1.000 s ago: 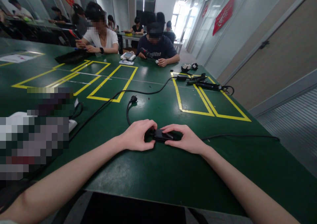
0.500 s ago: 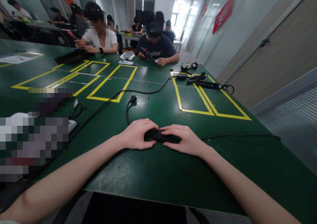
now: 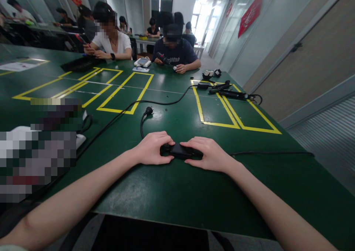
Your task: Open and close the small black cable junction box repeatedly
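A black power adapter (image 3: 180,151) lies on the green table between my two hands. My left hand (image 3: 155,148) pinches its left end, thumb on the near side and fingers on the far side. Its right end is in the grip of my right hand (image 3: 208,154), held the same way. From behind my left hand a black cord curves up to a power plug (image 3: 149,111), whose prongs point right. A thinner black cable (image 3: 271,153) runs from beyond my right hand toward the table's right edge. My palms hide the cord ends.
Yellow tape rectangles (image 3: 203,123) mark the green table (image 3: 155,203). A long black cable (image 3: 116,118) crosses from the left to another adapter (image 3: 203,86). Black tools with cords (image 3: 231,94) lie farther right. Two people sit across the table, handling small items. A pixelated patch covers things at left.
My hands have moved slightly apart along the adapter, so more of it shows between them. The adapter has hardly moved.
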A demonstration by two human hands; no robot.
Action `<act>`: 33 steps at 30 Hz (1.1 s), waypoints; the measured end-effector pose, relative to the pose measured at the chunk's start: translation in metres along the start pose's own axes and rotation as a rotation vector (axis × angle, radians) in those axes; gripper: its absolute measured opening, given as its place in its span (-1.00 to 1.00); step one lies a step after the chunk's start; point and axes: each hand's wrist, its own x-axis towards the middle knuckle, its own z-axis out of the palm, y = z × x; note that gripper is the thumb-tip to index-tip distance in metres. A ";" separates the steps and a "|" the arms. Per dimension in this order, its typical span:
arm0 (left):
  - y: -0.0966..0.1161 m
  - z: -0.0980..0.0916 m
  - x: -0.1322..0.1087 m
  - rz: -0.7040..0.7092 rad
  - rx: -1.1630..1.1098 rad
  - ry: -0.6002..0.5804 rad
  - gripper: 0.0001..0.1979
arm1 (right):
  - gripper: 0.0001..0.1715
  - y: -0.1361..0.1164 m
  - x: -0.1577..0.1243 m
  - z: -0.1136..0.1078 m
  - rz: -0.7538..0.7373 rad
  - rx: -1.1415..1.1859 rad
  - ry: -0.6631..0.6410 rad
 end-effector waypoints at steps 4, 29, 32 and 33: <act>0.000 -0.002 0.000 -0.033 0.017 -0.007 -0.69 | -0.45 0.001 -0.001 0.001 -0.001 -0.021 0.004; 0.005 0.002 0.001 -0.024 0.114 -0.082 -0.69 | -0.67 -0.004 0.004 0.005 0.049 -0.015 -0.097; 0.004 0.003 0.001 -0.011 0.107 -0.077 -0.68 | -0.66 -0.004 0.003 0.005 0.034 -0.038 -0.088; 0.004 0.003 0.001 -0.004 0.107 -0.076 -0.67 | -0.67 -0.003 0.003 0.005 0.030 -0.048 -0.083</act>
